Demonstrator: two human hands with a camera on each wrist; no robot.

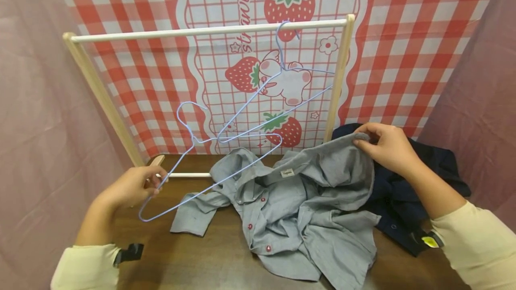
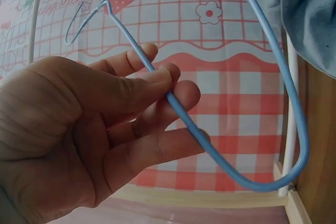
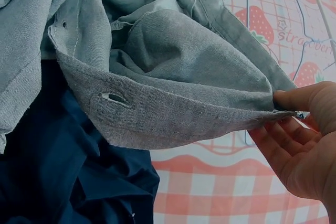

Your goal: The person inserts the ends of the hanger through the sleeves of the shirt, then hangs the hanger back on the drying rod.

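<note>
A blue wire hanger [image 1: 219, 185] is pinched near its lower left corner by my left hand [image 1: 135, 187]. In the left wrist view the thumb and fingertips press on the hanger wire [image 2: 184, 116]. My right hand [image 1: 389, 147] pinches the edge of a grey shirt [image 1: 282, 218] and lifts that side. The shirt has red buttons and a white neck label; its other sleeve lies on the table. A buttonhole shows on the raised placket [image 3: 173, 108] in the right wrist view. The hanger's right end is over the shirt's collar area.
A rack with a white top rail [image 1: 209, 29] and wooden posts stands behind. Another blue hanger [image 1: 282, 61] hangs from the rail's right part. Dark navy clothing [image 1: 427, 169] lies at the right on the brown table [image 1: 213, 263]. A strawberry-patterned checked cloth [image 1: 403, 48] covers the back.
</note>
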